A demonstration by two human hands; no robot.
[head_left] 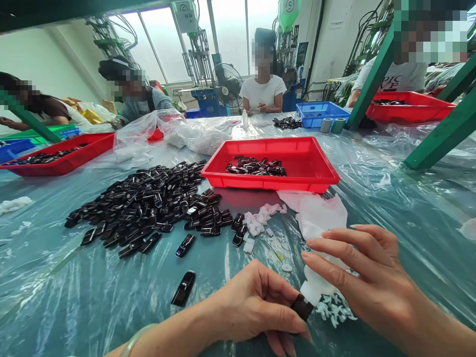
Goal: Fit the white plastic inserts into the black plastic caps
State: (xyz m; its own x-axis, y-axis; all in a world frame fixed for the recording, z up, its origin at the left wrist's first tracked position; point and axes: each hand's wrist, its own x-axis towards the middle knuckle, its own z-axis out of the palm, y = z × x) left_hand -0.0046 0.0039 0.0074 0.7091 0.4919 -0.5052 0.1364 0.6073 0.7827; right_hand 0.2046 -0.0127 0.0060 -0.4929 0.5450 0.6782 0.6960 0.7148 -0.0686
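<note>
My left hand is closed around a small glossy black plastic part, pinched between thumb and fingers. To its right, my right hand hovers with fingers stretched out and apart, nothing visible in them. Its fingertips overlap a crumpled white sheet or bag; whether they touch it I cannot tell. Small white curved pieces lie heaped between the hands. Beyond my left hand rest one loose black part and another, close to a large pile of such parts. Small white scraps lie right of the pile.
A red tray holding more black parts stands behind the pile. Clear plastic sheeting covers the green table. Another red tray is at left, a blue tray at back. Green posts rise at right. Several people sit around.
</note>
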